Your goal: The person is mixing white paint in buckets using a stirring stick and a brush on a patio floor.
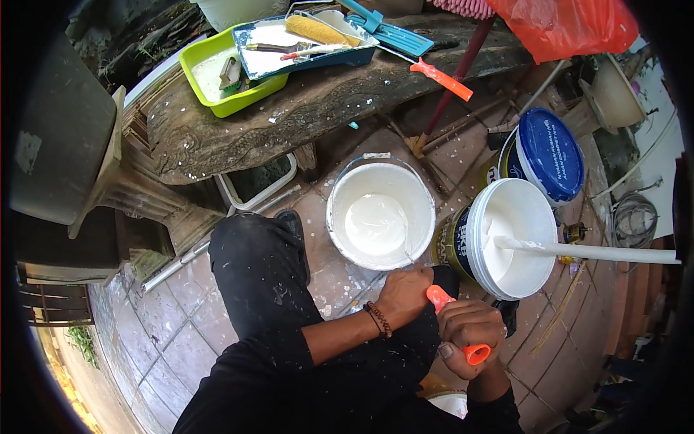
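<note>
My right hand (471, 330) is closed around an orange plastic handle (439, 296), whose open end shows below the thumb. Just left of it, my left hand (406, 292) is curled, back up, with a bead bracelet (377, 320) on the wrist; its fingertips are mostly hidden. A thin rod (407, 242) runs from beside the left hand over the rim into a white bucket (336, 233). White paint (376, 219) lies in that bucket. To its right stands a larger paint pail (536, 281), also with white paint, and a white pipe (607, 251) leans out of it.
A rough wooden bench (303, 108) bears a lime-green tray (253, 105) and a dark blue paint tray (269, 72) with a yellow roller (323, 30) and brushes. A pail with a blue lid (553, 155) stands at right. Tiled floor (184, 318) surrounds my knees.
</note>
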A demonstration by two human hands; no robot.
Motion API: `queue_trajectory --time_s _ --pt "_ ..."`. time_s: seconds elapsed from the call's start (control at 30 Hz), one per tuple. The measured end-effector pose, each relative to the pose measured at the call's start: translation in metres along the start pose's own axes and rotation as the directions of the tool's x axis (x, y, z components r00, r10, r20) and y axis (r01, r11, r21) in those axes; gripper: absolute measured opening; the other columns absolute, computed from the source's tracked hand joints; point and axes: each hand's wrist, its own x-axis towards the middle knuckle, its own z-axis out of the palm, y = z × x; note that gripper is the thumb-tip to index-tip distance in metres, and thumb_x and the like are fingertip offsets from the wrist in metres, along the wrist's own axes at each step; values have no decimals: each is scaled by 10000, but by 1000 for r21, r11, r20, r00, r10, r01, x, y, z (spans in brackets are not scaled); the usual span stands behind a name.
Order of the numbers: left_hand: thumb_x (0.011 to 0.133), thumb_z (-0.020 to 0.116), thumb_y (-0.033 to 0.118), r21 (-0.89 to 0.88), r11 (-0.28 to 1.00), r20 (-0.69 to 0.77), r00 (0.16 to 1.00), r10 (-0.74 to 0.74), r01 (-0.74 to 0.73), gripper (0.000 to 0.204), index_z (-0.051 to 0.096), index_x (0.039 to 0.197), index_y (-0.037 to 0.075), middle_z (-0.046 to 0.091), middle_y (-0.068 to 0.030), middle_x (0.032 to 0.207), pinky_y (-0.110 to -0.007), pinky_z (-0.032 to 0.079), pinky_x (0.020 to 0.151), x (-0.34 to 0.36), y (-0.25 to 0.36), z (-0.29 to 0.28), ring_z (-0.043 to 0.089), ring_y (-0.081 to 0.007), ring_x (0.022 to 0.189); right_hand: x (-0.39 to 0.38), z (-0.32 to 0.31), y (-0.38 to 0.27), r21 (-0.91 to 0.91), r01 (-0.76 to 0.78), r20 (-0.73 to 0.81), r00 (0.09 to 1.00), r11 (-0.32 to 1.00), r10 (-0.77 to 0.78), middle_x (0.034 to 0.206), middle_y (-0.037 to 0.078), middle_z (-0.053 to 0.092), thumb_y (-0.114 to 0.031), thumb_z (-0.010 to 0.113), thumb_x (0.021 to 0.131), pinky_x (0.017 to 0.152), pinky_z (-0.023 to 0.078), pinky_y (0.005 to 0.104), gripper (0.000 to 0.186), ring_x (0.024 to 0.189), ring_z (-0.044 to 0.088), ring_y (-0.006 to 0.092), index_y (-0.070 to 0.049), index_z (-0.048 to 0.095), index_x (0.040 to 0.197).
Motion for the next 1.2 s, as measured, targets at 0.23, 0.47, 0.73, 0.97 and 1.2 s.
queue_trajectory --time_s 0.23,0.47,0.73,0.97,1.2 --pt "888 600 149 27 997 -92 993 70 -68 189 660 961 -15 699 -208 914 -471 539 691 9 -7 2 719 -369 748 0 7 9 -43 81 -172 981 996 -87 546 63 522 -64 667 794 507 490 360 271 439 513 222 -64 436 652" --pt "903 610 190 93 995 -65 998 28 -22 200 655 960 4 701 -196 967 -463 544 694 13 -19 -11 723 -357 753 7 29 24 -69 107 -344 931 992 -124 556 61 521 -110 670 854 508 483 357 323 449 505 200 -53 416 662" --pt "889 629 195 191 979 -91 994 -51 68 192 663 931 11 710 -203 974 -460 551 686 22 -38 -20 738 -360 766 7 53 57 -40 179 -575 800 983 -169 577 72 501 -92 671 927 529 430 369 350 490 485 195 -37 437 672" --pt "881 631 178 190 978 -45 995 -84 91 190 669 916 -4 702 -234 943 -475 568 714 12 -29 -24 738 -386 778 3 41 47 34 96 -500 863 995 -66 566 66 493 -92 663 911 528 428 369 351 470 469 195 -57 408 673" --pt "898 622 207 73 995 5 998 -65 65 223 674 927 -7 712 -248 935 -481 579 738 2 -13 -13 741 -400 794 2 28 17 43 -17 -443 896 999 34 578 75 484 -68 649 888 530 424 358 357 485 471 195 -54 367 669"
